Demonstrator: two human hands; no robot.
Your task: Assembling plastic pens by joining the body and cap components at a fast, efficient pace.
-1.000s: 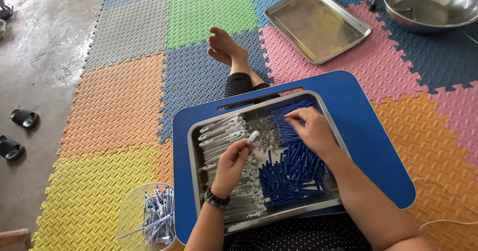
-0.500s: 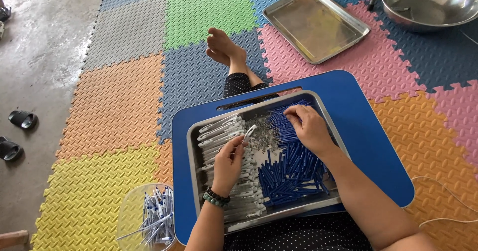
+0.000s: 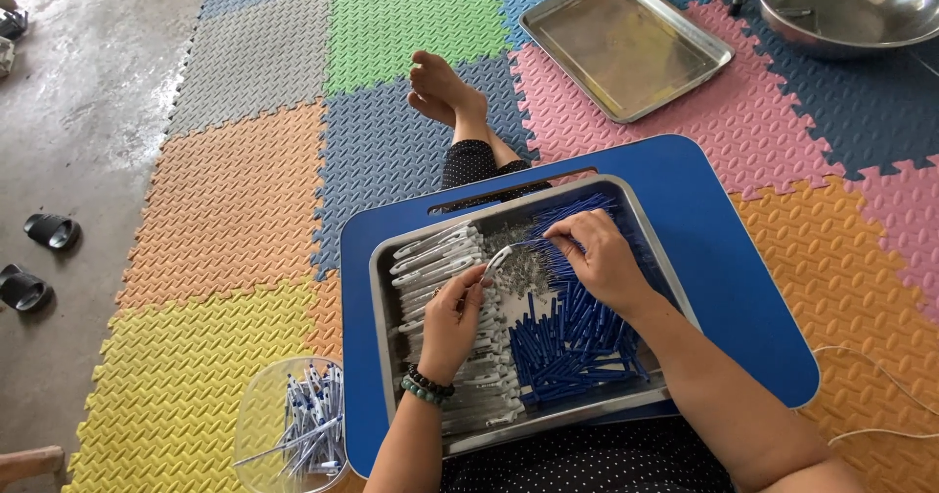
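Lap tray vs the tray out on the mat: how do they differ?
The lap tray sits on the blue lap desk, packed with white and blue pen parts, both hands in it. The mat tray lies empty on the foam mat, untouched, turned at an angle. Both are rectangular, rimmed metal.

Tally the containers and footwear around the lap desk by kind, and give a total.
Metal trays: 2, one on the lap desk, one empty on the mat
Metal bowl: 1
Clear plastic tub: 1
Black sandals: 2
Total: 6

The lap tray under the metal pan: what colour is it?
Blue lap tray, clearest in the head view.
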